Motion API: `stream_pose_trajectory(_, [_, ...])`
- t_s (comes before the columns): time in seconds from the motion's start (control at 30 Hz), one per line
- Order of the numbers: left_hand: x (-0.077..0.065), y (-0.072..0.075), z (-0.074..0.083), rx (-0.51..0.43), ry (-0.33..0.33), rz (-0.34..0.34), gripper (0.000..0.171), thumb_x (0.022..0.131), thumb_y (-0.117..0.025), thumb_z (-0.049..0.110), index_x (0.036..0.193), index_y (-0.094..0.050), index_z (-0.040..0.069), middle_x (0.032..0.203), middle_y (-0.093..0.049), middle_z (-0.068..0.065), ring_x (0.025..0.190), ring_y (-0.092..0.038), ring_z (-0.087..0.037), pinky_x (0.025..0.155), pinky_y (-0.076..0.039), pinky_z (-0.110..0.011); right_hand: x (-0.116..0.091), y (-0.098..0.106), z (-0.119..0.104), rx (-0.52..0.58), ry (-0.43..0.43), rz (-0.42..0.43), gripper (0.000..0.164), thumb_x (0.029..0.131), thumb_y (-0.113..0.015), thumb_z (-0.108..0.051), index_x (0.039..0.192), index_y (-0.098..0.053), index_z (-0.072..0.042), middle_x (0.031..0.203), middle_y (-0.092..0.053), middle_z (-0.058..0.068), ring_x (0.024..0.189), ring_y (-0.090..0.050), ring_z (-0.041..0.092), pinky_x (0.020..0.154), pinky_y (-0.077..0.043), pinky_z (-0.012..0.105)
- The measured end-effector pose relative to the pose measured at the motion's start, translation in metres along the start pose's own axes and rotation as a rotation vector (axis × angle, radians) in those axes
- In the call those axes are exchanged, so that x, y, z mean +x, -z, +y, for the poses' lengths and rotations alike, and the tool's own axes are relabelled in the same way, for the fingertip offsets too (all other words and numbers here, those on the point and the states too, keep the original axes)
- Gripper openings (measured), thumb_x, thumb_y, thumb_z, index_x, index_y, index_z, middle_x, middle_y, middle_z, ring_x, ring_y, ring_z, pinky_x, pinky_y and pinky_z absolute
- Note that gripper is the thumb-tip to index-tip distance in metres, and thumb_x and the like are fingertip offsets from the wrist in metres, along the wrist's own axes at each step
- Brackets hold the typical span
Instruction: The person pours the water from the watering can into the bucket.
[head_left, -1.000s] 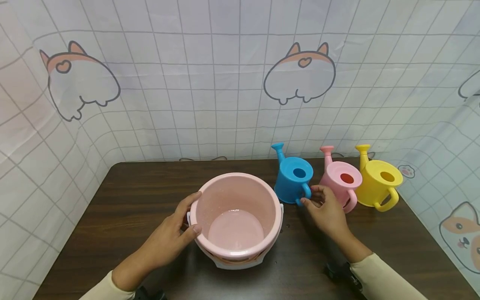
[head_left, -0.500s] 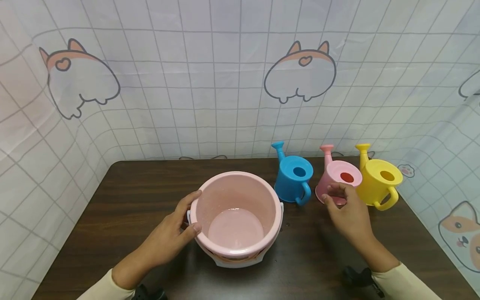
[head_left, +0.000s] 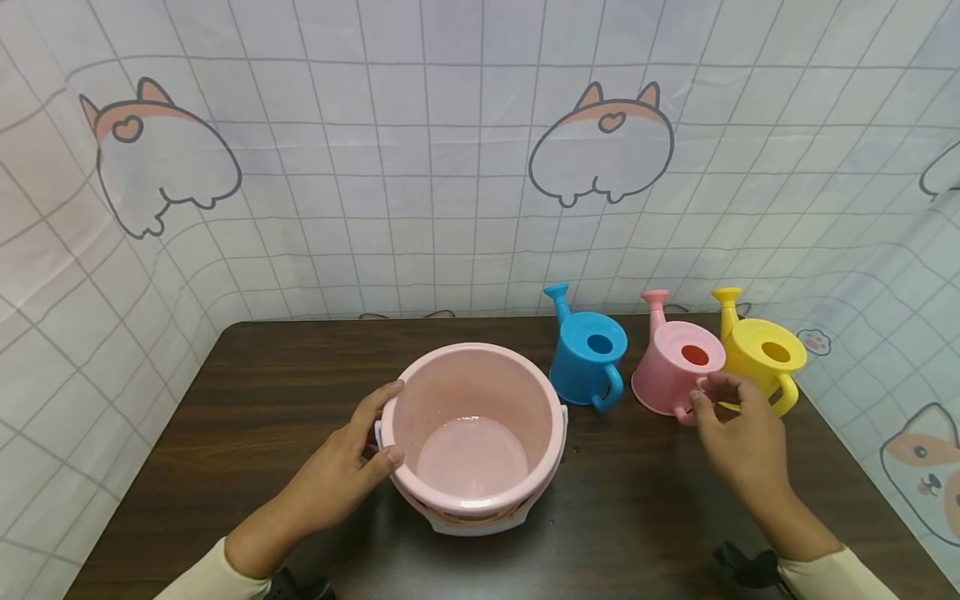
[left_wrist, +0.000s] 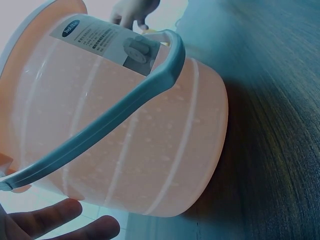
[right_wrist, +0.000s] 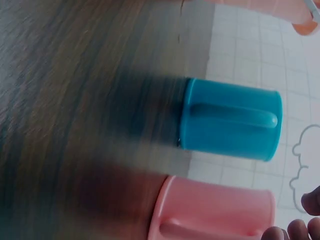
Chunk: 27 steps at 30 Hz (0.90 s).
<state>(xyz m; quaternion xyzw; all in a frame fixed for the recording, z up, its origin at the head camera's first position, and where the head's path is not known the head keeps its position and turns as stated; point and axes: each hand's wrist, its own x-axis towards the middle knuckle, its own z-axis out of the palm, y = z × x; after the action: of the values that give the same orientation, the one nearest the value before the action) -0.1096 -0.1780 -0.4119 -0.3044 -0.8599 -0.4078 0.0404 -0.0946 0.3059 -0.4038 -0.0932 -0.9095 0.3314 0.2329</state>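
Observation:
A pink bucket (head_left: 474, 500) with a light-coloured handle (left_wrist: 110, 125) stands upright on the dark wooden table (head_left: 315, 358). My left hand (head_left: 330, 475) rests against its left rim, thumb and a fingertip on the edge; two lower fingers (left_wrist: 50, 217) look straight in the left wrist view. My right hand (head_left: 742, 433) is at the handle side of a pink watering can (head_left: 667, 375), partly covering that handle. Whether it touches the can cannot be made out. In the right wrist view, its thumb and fingers (right_wrist: 297, 230) are apart, with nothing visible between them.
Left of the pink can stands a blue watering can (head_left: 585, 367). To its right is a yellow watering can (head_left: 765, 350), partly hidden by my right hand. A white gridded curtain (head_left: 480, 167) with cartoon dogs hangs behind and beside the table.
My right hand has moved rightward from the blue can's handle, past the front of the pink can, to the pink can's handle side. The left hand and the bucket have stayed in place.

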Motion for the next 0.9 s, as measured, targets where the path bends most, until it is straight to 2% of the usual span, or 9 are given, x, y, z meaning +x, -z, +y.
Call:
stream_pose_trajectory(0.17, [0.000,0.000,0.000,0.004,0.004,-0.001,0.071,0.101,-0.060,0.030,0.161,-0.022,0.030,0.123,-0.066,-0.003,0.098,-0.065,-0.008,0.079,-0.055,-0.044,0.002,0.003,0.008,0.000,-0.026,0.010,0.044,0.100,-0.068,-0.027,0.128,-0.059,0.005,0.121,-0.063,0.024,0.106,-0.066,0.043,0.066,-0.041,0.005])
stream_pose_trajectory(0.3, [0.000,0.000,0.000,0.008,0.001,0.001,0.071,0.101,-0.060,0.029,0.161,-0.022,0.029,0.124,-0.065,-0.003,0.098,-0.065,-0.008,0.079,-0.055,-0.044,0.003,0.003,0.016,-0.002,-0.026,0.006,0.051,0.100,-0.067,-0.032,0.130,-0.057,0.009,0.122,-0.061,0.027,0.103,-0.067,0.046,0.066,-0.048,0.009])
stream_pose_trajectory(0.4, [0.000,0.000,-0.001,0.008,-0.008,0.003,0.071,0.101,-0.060,0.030,0.161,-0.022,0.028,0.124,-0.065,-0.003,0.098,-0.065,-0.008,0.079,-0.054,-0.044,0.003,0.002,0.021,-0.003,-0.032,0.001,0.050,0.099,-0.070,-0.027,0.130,-0.056,0.009,0.119,-0.063,0.028,0.102,-0.068,0.045,0.066,-0.047,0.008])
stream_pose_trajectory(0.53, [0.000,0.000,-0.001,0.006,-0.015,0.003,0.070,0.101,-0.060,0.030,0.161,-0.022,0.028,0.124,-0.065,-0.003,0.098,-0.065,-0.008,0.079,-0.055,-0.044,0.002,-0.001,0.028,0.013,-0.042,-0.051,0.052,0.095,-0.074,-0.019,0.132,-0.052,0.010,0.118,-0.064,0.031,0.103,-0.067,0.045,0.067,-0.047,0.008])
stream_pose_trajectory(0.67, [0.000,0.000,-0.001,0.001,-0.009,0.002,0.071,0.101,-0.060,0.030,0.161,-0.022,0.028,0.126,-0.065,-0.003,0.097,-0.065,-0.008,0.079,-0.055,-0.044,0.002,-0.005,0.032,0.009,-0.070,-0.110,0.059,0.095,-0.076,-0.027,0.134,-0.049,0.009,0.120,-0.063,0.031,0.105,-0.066,0.045,0.076,-0.058,0.034])
stream_pose_trajectory(0.77, [0.000,0.000,0.000,0.000,-0.006,0.001,0.071,0.101,-0.060,0.030,0.161,-0.023,0.028,0.126,-0.065,-0.004,0.097,-0.065,-0.008,0.079,-0.055,-0.043,0.002,-0.010,0.035,-0.009,-0.094,-0.117,0.060,0.096,-0.074,-0.030,0.135,-0.050,0.009,0.120,-0.063,0.031,0.106,-0.065,0.045,0.085,-0.055,0.054])
stream_pose_trajectory(0.9, [0.000,0.000,-0.001,0.001,-0.006,0.001,0.071,0.101,-0.060,0.030,0.161,-0.023,0.028,0.126,-0.065,-0.004,0.098,-0.066,-0.008,0.079,-0.054,-0.042,0.001,-0.015,0.038,-0.014,-0.109,-0.120,0.056,0.098,-0.072,-0.027,0.134,-0.051,0.011,0.121,-0.062,0.033,0.107,-0.062,0.047,0.088,-0.049,0.061])
